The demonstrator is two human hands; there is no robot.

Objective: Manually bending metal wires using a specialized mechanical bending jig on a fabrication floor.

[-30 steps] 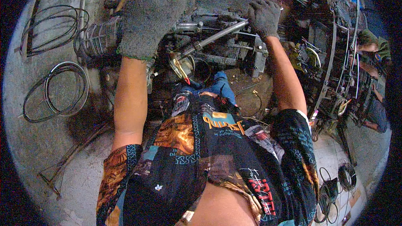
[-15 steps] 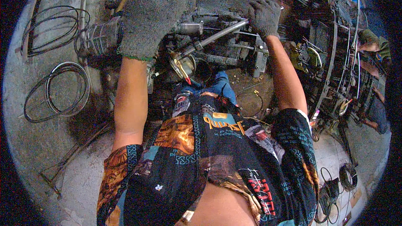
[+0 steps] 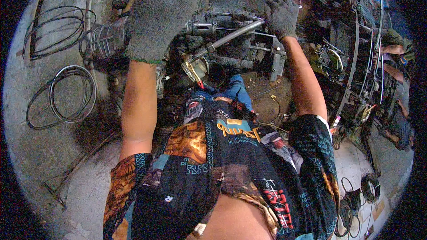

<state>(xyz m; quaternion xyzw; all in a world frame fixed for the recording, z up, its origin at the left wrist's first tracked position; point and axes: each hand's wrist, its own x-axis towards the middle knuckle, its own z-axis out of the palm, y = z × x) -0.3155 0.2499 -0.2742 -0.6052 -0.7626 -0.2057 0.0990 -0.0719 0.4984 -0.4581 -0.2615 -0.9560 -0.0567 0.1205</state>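
My left hand, in a dark grey knitted glove, is curled over the left part of a greasy metal machine; its fingers are mostly hidden on the far side. Beside it, a short steel cylinder with a slot juts to the right. My right hand, gloved alike, is closed round the upper end of a long metal bar. The bar slants down left to a collar, near a round metal cup. Against that cup rests a thin yellowish piece with a red tip.
A ribbed grey motor sits left of my left hand. Coiled black cable and a wire coil lie on the left floor. Metal racks with rods stand at right; beyond them another person's arm shows.
The steel cylinder beside my left hand has turned, and a slot now shows on it. Both my hands stay nearly in place. The other person at far right has shifted slightly.
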